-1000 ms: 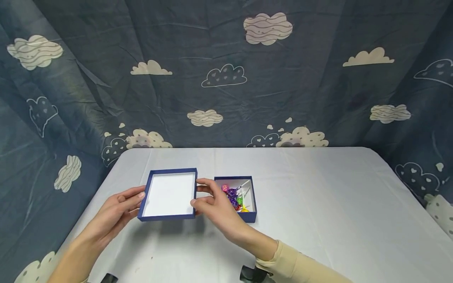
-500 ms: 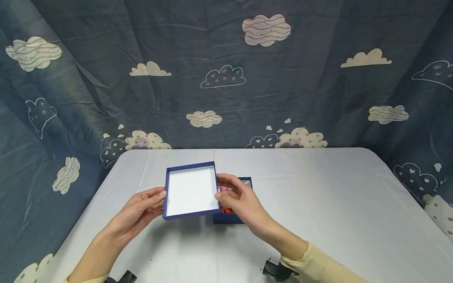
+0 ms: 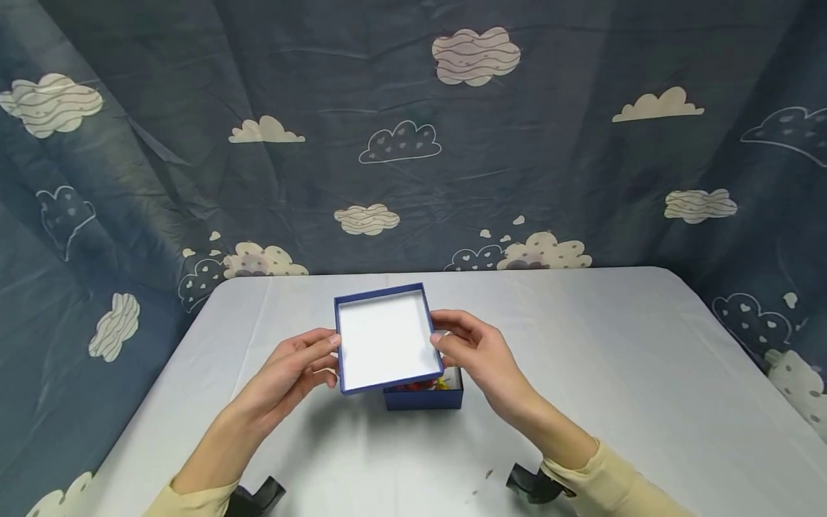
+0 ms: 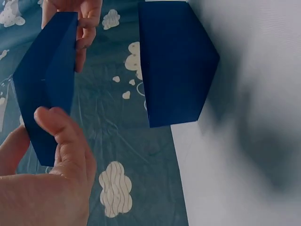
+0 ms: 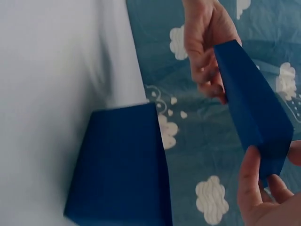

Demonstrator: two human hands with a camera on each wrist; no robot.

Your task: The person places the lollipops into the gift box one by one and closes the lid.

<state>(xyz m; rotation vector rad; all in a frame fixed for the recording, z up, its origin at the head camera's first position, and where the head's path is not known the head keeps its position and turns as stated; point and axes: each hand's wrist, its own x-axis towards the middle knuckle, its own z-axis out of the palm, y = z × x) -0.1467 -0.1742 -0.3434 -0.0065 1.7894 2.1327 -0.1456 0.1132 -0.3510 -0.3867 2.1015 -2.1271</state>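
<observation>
A blue box lid [image 3: 388,339] with a white inside is held up in the air, tilted, its hollow side facing the head camera. My left hand [image 3: 291,373] grips its left edge, thumb on the rim and fingers behind. At the opposite edge my right hand [image 3: 481,359] pinches the lid between thumb and fingers. Below and behind the lid stands the blue box [image 3: 423,399] on the table. Wrapped lollipops [image 3: 423,385] lie in the box, mostly hidden by the lid. Both wrist views show the lid apart from the box [image 4: 176,66].
A white cloth covers the table [image 3: 581,359]. Behind it hangs a dark blue curtain [image 3: 400,86] with cloud prints. Black wrist straps [image 3: 536,485] show near the front. Small dark specks [image 3: 489,474] lie on the cloth.
Both hands have carried the lid to the right and slightly up, from beside the box to above it. The lid now covers most of the lollipops from the head view.
</observation>
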